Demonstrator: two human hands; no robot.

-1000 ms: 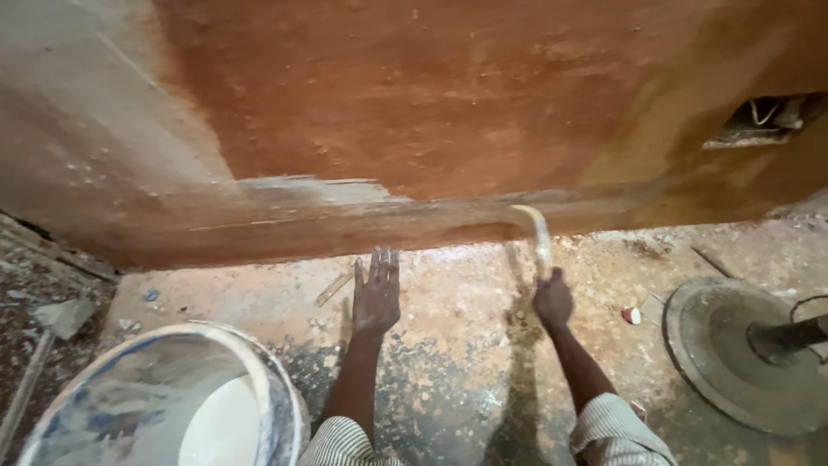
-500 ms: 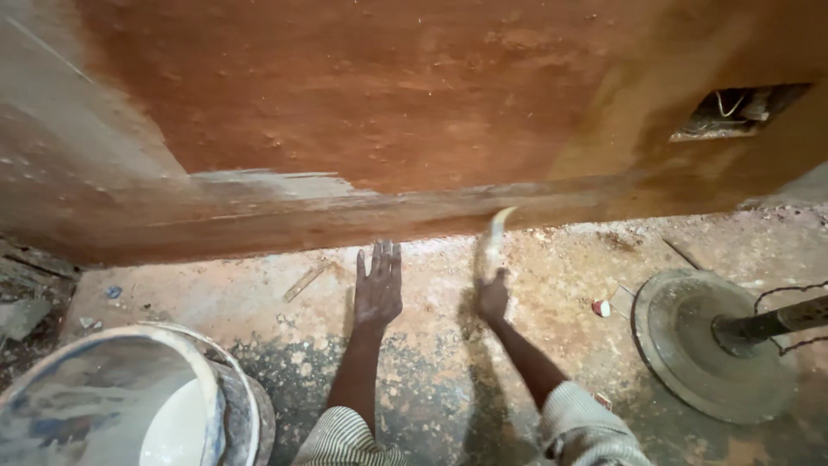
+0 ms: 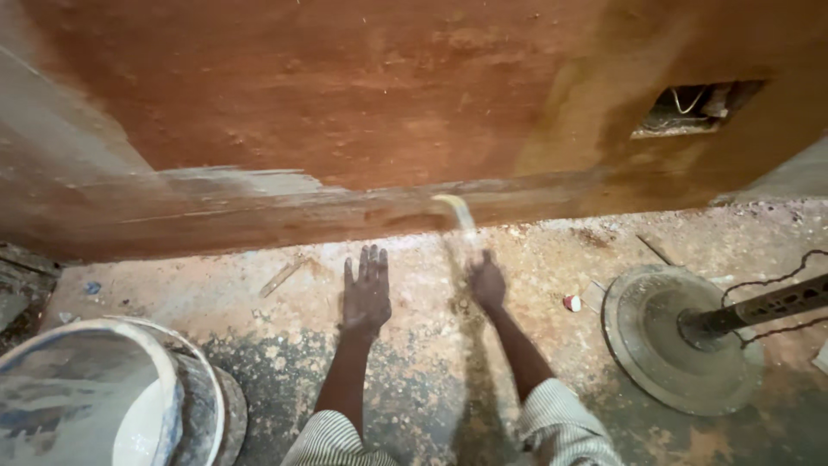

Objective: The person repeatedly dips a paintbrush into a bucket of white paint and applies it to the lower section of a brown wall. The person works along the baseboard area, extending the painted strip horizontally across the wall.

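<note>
The left hand lies flat on the dusty concrete floor, its fingers spread, so its grip is open and holds nothing. The right hand has its grip closed around the handle of a blurred pale yellowish brush, whose tip touches the bottom edge of the reddish-brown wall, just above the floor. A white plastic bucket stands at the left. A round grey metal stand base lies at the right.
</note>
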